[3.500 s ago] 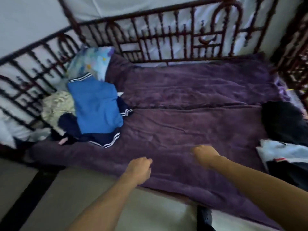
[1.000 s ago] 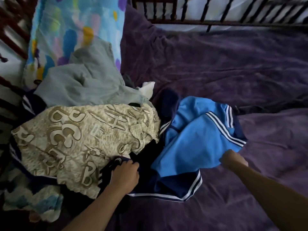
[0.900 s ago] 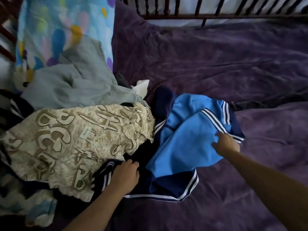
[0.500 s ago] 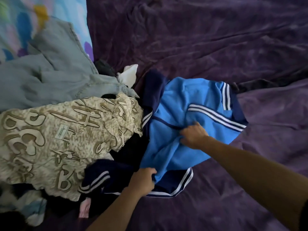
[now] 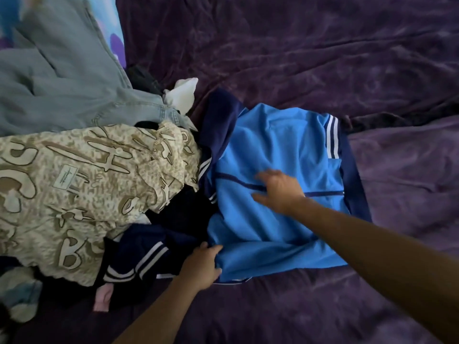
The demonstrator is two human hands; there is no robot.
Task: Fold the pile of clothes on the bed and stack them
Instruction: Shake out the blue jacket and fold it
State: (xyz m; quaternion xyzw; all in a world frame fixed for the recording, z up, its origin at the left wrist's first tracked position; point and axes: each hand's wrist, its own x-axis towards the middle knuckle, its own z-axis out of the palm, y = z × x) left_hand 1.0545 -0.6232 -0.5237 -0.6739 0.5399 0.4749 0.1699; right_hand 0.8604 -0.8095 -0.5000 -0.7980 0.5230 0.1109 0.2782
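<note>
Left hand (image 5: 201, 265): fingers curled round near-left edge of blue jacket (image 5: 273, 142), gripping fabric. Right hand (image 5: 280, 191): fingers spread, relaxed, palm down on jacket centre, across dark zip line. Jacket lies spread on purple blanket (image 5: 310, 58) of bed, navy trim with white stripes at its far-right edge. Left of jacket, touching: beige lettered garment (image 5: 87, 194); navy striped garment (image 5: 141, 254) at its near-left corner. Beyond beige garment: pale denim jeans (image 5: 64, 90), white cloth (image 5: 182, 93). Patterned pillow (image 5: 115, 38) at far left.
</note>
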